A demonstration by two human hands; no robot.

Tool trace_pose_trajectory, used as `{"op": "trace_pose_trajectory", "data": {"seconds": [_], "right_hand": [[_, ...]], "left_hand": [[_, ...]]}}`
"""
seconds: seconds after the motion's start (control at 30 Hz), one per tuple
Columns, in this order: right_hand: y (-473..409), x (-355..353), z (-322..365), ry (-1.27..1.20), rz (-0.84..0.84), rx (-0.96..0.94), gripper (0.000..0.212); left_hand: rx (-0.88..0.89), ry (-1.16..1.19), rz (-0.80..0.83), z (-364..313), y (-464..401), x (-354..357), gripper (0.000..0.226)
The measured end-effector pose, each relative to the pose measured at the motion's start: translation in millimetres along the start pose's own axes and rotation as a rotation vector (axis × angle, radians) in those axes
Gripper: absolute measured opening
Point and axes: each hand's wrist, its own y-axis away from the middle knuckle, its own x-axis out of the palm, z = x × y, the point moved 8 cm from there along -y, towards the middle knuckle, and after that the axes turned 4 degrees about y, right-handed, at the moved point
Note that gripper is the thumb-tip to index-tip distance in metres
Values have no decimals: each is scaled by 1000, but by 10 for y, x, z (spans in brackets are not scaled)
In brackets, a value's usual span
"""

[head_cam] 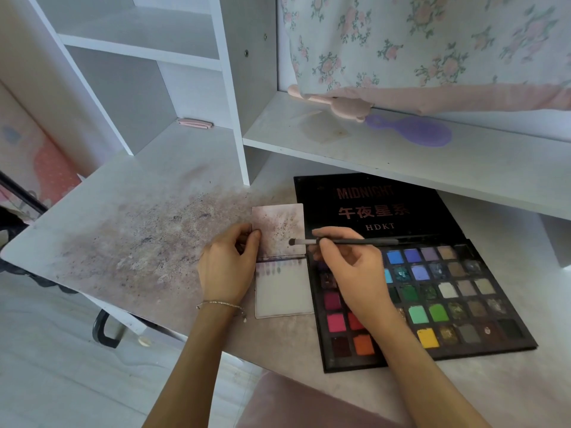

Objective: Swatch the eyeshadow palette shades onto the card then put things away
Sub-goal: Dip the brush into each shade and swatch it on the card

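The open black eyeshadow palette lies on the desk at the right, its lid flat behind it, with many coloured pans. Left of it lies a folded white card; its upper half is speckled with dark powder and a row of purple swatches runs below the fold. My left hand pinches the card's left edge at the upper half. My right hand holds a thin black brush over the palette's left side. The brush tip touches the upper card half near its right edge.
The white desk top left of the card is smeared with dark powder. A shelf above holds a purple hairbrush and a pink object. A pink clip lies in the left cubby. A pink stool is below.
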Motion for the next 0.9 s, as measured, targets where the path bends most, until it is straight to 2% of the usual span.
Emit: {"op": "trace_pose_trajectory", "data": {"seconds": [0.17,0.33,0.63,0.9], "right_hand": [[24,-279,48,-18,-80,-28,24],[174,-651,23,69,-136,-21,23],[412,-1367,-135,186,-432,43,27],[511,-1482,-240,311,-434,65,30]], "left_hand": [[-9,-1,6,0,3,-2,8],[8,-2,-9,-6,7,-19,8],[23,-8,-6,10,-1,2,13],[19,-13,5,17,9,8,14]]}}
